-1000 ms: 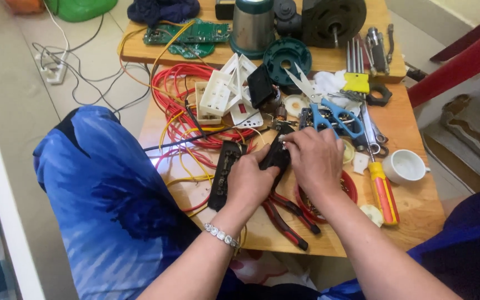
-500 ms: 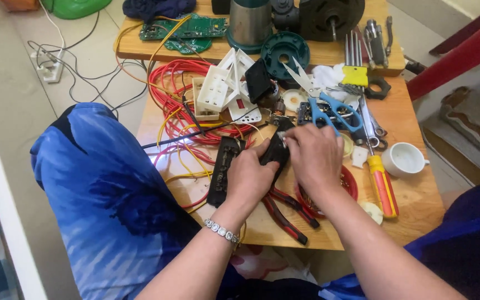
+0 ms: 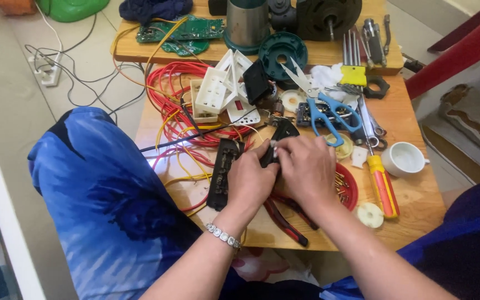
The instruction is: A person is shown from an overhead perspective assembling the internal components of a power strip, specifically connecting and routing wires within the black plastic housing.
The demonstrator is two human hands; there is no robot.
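1. Your left hand is closed round a small black part at the middle of the wooden table, fingers curled tight on it
2. Your right hand meets the left over the same black part, fingertips pinched together at its top end; what sits between them is too small to tell
3. The black part lies between both hands, just right of a long black terminal strip that lies flat on the table
4. Red-handled pliers lie under your wrists, handles pointing toward the near table edge
5. A red dish of small brass pieces sits just beside your right hand
6. A screwdriver with a red and yellow handle lies right of the dish, and a white cup stands beyond it
7. Blue-handled scissors rest behind your hands, blades toward the far side
8. A tangle of red and yellow wires spreads to the left, with white plastic socket covers on top of it
9. A bracelet shows on your left wrist
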